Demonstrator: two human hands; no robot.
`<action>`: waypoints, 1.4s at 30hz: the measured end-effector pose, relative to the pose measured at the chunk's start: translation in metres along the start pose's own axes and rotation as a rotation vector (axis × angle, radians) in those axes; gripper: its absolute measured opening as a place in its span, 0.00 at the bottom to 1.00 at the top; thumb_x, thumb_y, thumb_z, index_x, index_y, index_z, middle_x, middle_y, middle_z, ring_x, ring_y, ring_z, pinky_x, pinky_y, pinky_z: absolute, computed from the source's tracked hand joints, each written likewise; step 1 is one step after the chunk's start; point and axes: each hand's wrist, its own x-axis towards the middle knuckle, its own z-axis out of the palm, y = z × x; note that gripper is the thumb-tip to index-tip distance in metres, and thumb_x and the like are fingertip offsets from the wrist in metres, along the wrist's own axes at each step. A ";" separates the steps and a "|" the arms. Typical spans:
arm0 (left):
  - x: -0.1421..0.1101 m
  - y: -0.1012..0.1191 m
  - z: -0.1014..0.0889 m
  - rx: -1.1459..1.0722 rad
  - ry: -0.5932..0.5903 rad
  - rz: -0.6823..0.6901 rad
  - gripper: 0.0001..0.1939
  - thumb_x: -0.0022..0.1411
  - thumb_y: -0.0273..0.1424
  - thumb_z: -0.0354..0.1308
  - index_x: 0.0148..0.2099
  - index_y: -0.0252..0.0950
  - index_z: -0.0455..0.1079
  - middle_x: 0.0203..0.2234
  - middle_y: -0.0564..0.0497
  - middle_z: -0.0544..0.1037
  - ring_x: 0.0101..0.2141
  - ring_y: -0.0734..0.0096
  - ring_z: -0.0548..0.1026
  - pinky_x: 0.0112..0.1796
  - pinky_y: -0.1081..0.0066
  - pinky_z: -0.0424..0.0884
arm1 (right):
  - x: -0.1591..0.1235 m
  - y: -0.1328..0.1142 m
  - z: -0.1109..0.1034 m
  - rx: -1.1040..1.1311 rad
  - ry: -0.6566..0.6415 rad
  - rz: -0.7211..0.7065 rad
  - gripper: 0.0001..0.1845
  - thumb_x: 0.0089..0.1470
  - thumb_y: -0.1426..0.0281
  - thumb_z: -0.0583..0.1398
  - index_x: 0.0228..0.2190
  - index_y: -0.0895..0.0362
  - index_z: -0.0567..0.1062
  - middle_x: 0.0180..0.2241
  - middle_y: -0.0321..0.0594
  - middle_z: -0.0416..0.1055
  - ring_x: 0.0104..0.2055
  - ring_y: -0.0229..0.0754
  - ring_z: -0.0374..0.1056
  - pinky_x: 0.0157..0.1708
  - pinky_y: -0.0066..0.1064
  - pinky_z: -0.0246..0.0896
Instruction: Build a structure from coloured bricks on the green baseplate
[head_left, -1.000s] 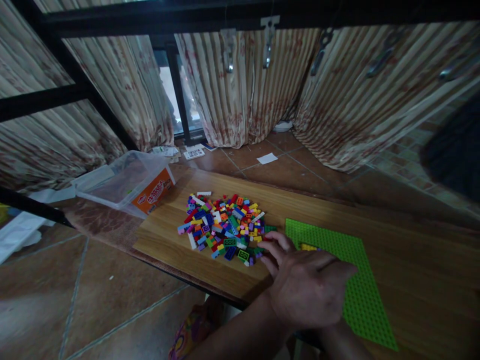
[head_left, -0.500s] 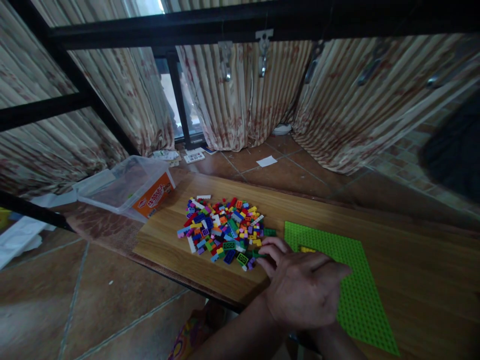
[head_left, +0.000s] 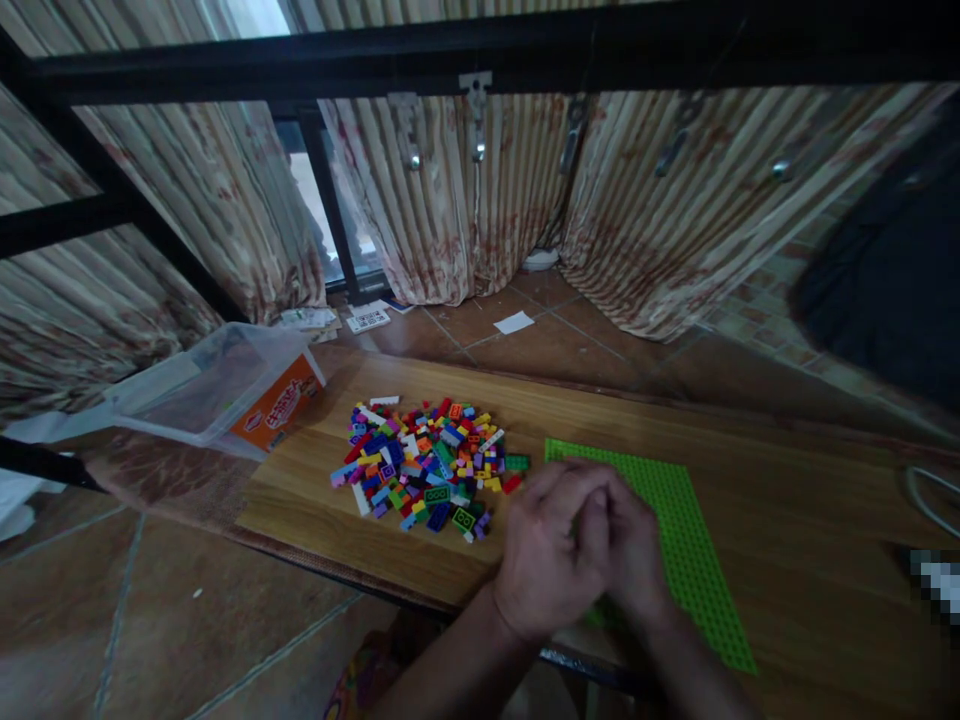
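Note:
My left hand (head_left: 551, 560) is closed, its fingers curled against my right hand (head_left: 637, 550). Both hands meet above the left part of a bright green studded baseplate (head_left: 701, 560). The right hand's fingers are folded and mostly covered by the left. A small green patch shows between the fingers, and I cannot tell whether it is a brick or the baseplate behind. Left of the hands lies a heap of mixed toy building bricks (head_left: 420, 460). A red brick (head_left: 511, 484) and a dark green brick (head_left: 517, 462) lie at its right edge, nearest the left hand.
A clear plastic box (head_left: 217, 390) with an orange label stands past the left end of the wooden tabletop (head_left: 315, 525). Black metal bars (head_left: 420, 60) cross in front of curtains (head_left: 480, 210). At right are a white cable (head_left: 926, 505) and a dark shape (head_left: 892, 260).
My left hand has drawn back from the heap to my right hand. The dark green brick at its fingertips no longer shows there, and a red brick is uncovered. The view has shifted right.

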 end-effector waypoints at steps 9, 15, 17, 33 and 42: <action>0.001 -0.021 0.007 0.211 -0.247 -0.366 0.16 0.63 0.24 0.53 0.52 0.35 0.69 0.45 0.45 0.75 0.42 0.64 0.76 0.46 0.63 0.73 | 0.019 0.042 -0.072 0.143 0.105 0.492 0.18 0.44 0.61 0.64 0.37 0.56 0.78 0.28 0.38 0.76 0.29 0.41 0.70 0.32 0.35 0.68; 0.000 -0.020 0.017 0.296 -0.349 -0.395 0.19 0.64 0.23 0.51 0.57 0.32 0.65 0.49 0.41 0.73 0.50 0.59 0.73 0.50 0.59 0.71 | 0.013 0.048 -0.084 0.072 -0.107 0.553 0.15 0.45 0.61 0.62 0.35 0.57 0.78 0.23 0.35 0.73 0.25 0.40 0.67 0.27 0.32 0.63; 0.000 -0.020 0.020 0.315 -0.369 -0.418 0.20 0.64 0.23 0.50 0.58 0.32 0.64 0.49 0.40 0.73 0.50 0.59 0.73 0.50 0.59 0.71 | 0.011 0.046 -0.083 0.027 -0.145 0.529 0.14 0.48 0.62 0.60 0.35 0.56 0.78 0.26 0.37 0.74 0.28 0.41 0.68 0.29 0.33 0.62; 0.000 -0.019 0.031 0.394 -0.451 -0.452 0.23 0.64 0.24 0.49 0.61 0.31 0.61 0.52 0.39 0.72 0.52 0.60 0.73 0.52 0.62 0.70 | 0.007 0.046 -0.087 -0.270 -0.207 0.269 0.10 0.49 0.73 0.62 0.37 0.55 0.79 0.37 0.38 0.69 0.32 0.38 0.67 0.37 0.34 0.64; -0.010 -0.025 0.036 0.647 -0.609 -0.101 0.33 0.57 0.17 0.48 0.65 0.35 0.60 0.61 0.38 0.61 0.61 0.52 0.61 0.58 0.56 0.63 | 0.008 0.048 -0.083 -0.299 -0.198 0.204 0.08 0.52 0.74 0.61 0.35 0.54 0.79 0.36 0.39 0.71 0.37 0.41 0.69 0.41 0.36 0.64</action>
